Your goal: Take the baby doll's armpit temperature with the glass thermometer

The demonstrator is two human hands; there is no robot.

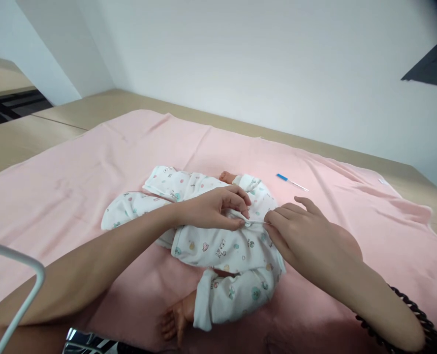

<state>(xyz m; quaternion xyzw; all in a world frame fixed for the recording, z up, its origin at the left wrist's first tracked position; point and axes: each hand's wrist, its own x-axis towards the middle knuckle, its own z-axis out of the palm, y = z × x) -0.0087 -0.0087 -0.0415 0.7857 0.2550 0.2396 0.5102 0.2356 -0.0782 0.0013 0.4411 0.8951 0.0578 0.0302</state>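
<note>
A doll lies on its back in a white patterned outfit, its legs toward the left and its head toward the right, mostly hidden behind my right hand. My left hand rests over the chest, thumb and fingers closed on the front edge of the outfit near a small fastener. Beside the neckline, my right hand pinches the end of the same front edge or a thin string there; which one is hard to tell. One doll hand shows at the near side, another at the far side.
A pink blanket is spread over a wooden table. Beyond the doll lies a blue and white thermometer-like stick. A white wall stands behind. A pale metal rail and a shiny object are at the lower left.
</note>
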